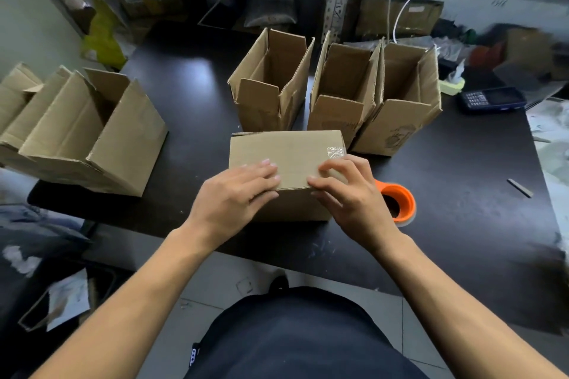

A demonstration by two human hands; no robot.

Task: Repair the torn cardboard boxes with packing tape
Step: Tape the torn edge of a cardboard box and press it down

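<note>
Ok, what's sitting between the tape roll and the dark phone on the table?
In the head view, nothing: only bare dark table lies between the orange tape roll and the phone. A small grey strip lies off to the right.

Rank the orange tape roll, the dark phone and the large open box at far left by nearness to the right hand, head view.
From the right hand:
1. Orange tape roll, just beside it on the right.
2. Dark phone, back right.
3. Large open box, far left.

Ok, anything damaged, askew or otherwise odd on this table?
Yes. The closed box under both hands carries a crinkled patch of clear tape at its far right top corner. The open box behind it has a ragged, crumpled right wall. The left boxes lean over.
</note>
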